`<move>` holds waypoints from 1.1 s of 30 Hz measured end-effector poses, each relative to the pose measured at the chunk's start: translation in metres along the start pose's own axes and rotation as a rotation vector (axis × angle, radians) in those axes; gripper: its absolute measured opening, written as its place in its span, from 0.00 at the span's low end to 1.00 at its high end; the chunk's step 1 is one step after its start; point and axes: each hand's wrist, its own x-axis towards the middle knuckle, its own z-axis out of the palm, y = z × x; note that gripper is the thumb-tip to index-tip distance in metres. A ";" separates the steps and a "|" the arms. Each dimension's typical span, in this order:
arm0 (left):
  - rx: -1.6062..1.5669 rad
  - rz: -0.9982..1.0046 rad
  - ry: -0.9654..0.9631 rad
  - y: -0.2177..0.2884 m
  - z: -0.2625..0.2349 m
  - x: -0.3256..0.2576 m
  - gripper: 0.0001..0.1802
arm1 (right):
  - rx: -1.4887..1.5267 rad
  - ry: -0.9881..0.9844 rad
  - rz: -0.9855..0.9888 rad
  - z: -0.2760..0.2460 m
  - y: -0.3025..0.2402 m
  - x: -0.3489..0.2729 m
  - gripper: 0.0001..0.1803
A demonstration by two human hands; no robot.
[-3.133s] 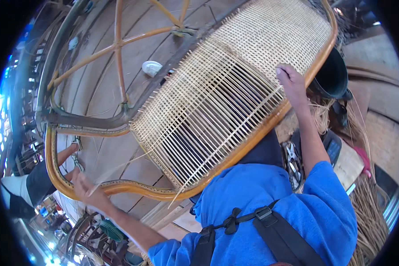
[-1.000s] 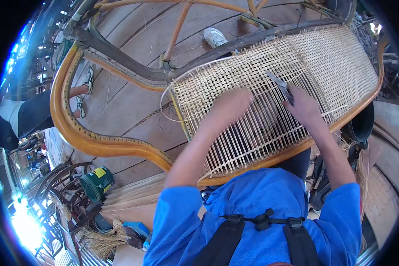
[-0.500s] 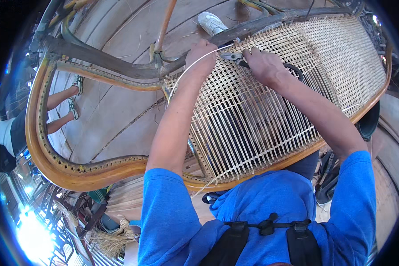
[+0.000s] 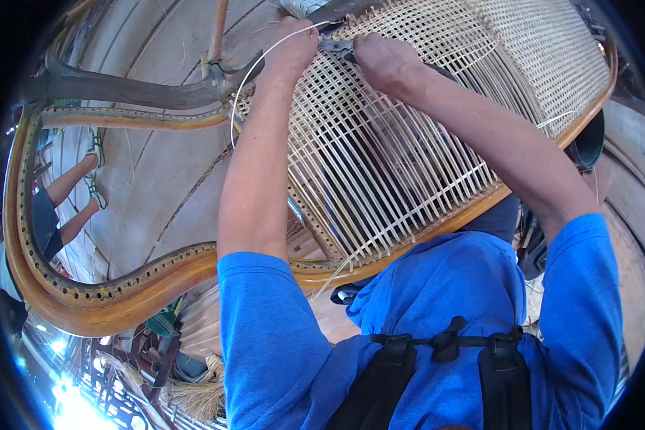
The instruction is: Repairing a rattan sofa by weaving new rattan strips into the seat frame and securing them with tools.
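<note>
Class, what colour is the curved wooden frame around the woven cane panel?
Glossy orange-brown frame, clearest in the head view.

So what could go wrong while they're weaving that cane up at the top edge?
The thin cane strand loops loosely out from the left hand; it might kink or snag. The right hand works a small metal tool close to the left fingers, so a slip could nick them or the woven panel.

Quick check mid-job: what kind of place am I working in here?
Most likely a cane furniture workshop. The hands work at a half-woven cane panel set in a curved wooden frame drilled with holes, and bundles of loose fibre lie on the plank floor.
</note>
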 end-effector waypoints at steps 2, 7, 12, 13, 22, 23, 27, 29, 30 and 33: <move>0.028 0.017 -0.065 0.000 -0.004 0.008 0.12 | 0.068 -0.134 0.018 0.003 0.005 0.008 0.11; -0.043 -0.016 -0.263 0.000 -0.010 0.021 0.11 | 0.192 -0.128 -0.041 0.018 0.026 0.016 0.11; 0.017 0.027 -0.230 0.025 -0.037 0.028 0.15 | 0.340 -0.040 -0.106 0.008 0.040 0.004 0.14; -0.009 0.122 -0.131 0.031 -0.053 0.030 0.11 | 0.379 0.063 -0.144 0.002 0.044 0.000 0.14; -0.731 -0.003 -0.085 0.170 -0.017 0.066 0.15 | 0.682 0.144 0.317 -0.046 0.138 -0.176 0.26; -0.785 0.046 -0.119 0.183 0.012 0.072 0.15 | 0.758 0.245 0.415 -0.041 0.151 -0.200 0.28; -0.837 -0.025 -0.143 0.251 0.067 0.083 0.12 | 0.878 0.298 0.776 -0.022 0.201 -0.261 0.30; -0.819 0.079 -0.043 0.265 0.087 0.088 0.11 | 0.943 0.301 0.889 0.002 0.211 -0.270 0.31; -0.811 0.175 0.073 0.269 0.095 0.091 0.10 | 0.952 0.337 0.890 0.012 0.210 -0.272 0.32; -0.582 0.315 0.187 0.274 0.108 0.093 0.07 | 0.936 0.355 0.873 0.016 0.212 -0.273 0.33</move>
